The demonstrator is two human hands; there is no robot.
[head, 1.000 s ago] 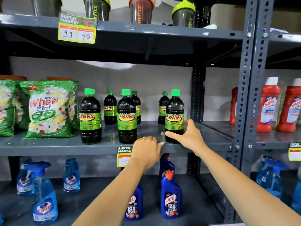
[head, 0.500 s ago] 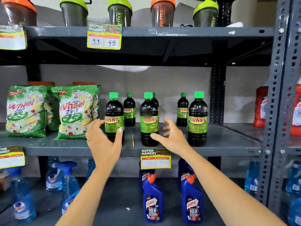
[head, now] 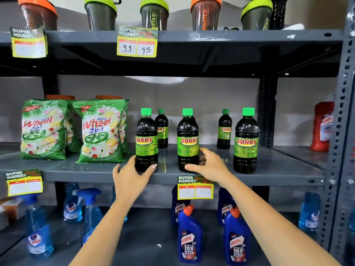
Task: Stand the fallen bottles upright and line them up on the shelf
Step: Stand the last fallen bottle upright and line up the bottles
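Note:
Three dark Sunny bottles with green caps stand upright along the front of the grey middle shelf (head: 278, 169): the left bottle (head: 146, 139), the middle bottle (head: 187, 139) and the right bottle (head: 246, 141). Smaller-looking ones stand behind, a back left bottle (head: 162, 128) and a back right bottle (head: 224, 129). My left hand (head: 132, 174) cups the base of the left bottle. My right hand (head: 208, 164) wraps the base of the middle bottle. The right bottle stands untouched.
Green Wheel detergent bags (head: 99, 131) fill the shelf's left side. A red Harpic bottle (head: 322, 125) stands past the steel upright (head: 343, 112). Shaker cups (head: 153, 14) line the top shelf. Blue Harpic bottles (head: 190, 239) and spray bottles (head: 36, 233) stand below.
My right hand left the right bottle and went to the middle one. My left hand rose from the shelf edge to the left bottle. Both hands now close around those bases.

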